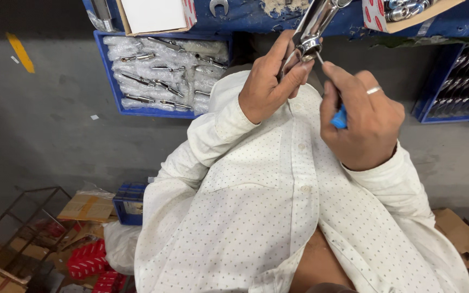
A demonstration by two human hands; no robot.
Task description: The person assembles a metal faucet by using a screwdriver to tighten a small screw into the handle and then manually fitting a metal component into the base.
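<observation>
Nearest the camera, the person's white dotted shirt (256,217) filled the lower middle of the frame, leaving little free room between chest and bench. Just above it, the left hand (270,81) was curled around the lower end of one chrome faucet body (316,24), thumb and fingers pressed against the metal. The right hand (362,119) was closed around one small blue-handled tool (340,116), index finger stretched forward along its thin shaft, whose tip met the faucet's lower opening. One ring sat on that hand.

The faucet body's long axis ran diagonally, lower end toward the hands at upper centre, upper end pointing to the top right and cut off by the frame's top edge.

Beyond the hands, the blue workbench edge (245,21) ran across the top of the frame. On it lay one open white-lined carton (156,15) at upper left, one spanner (219,5) beside it, and one carton of chrome parts (408,11) at upper right.

Below the bench, on the grey floor (44,130), stood two blue crates: one at upper left (109,81) filled with bagged chrome fittings, too many to count, and one at the right edge (451,81) with dark parts. Open floor spread between and to the left. Flattened cardboard and red packets (85,260) lay lower left.
</observation>
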